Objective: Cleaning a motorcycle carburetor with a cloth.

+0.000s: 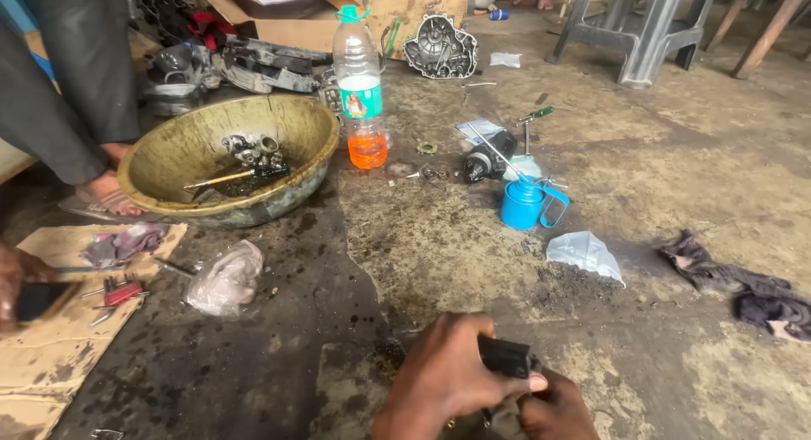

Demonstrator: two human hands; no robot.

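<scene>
At the bottom edge my left hand (441,379) and my right hand (557,408) meet over the oily concrete floor. Both close around a small black metal part (505,356) that sticks up between them. A bit of grey cloth (505,419) hangs under the part between my fingers. Most of the part is hidden by my hands.
A worn metal basin (169,157) with small engine parts lies to the upper left, a plastic bottle (361,85) of orange liquid beside it. A blue oil can (524,202), a starter motor (488,159), rags (743,284) and a plastic bag (226,275) lie around. Another person's hand (15,275) and foot (106,195) are at left.
</scene>
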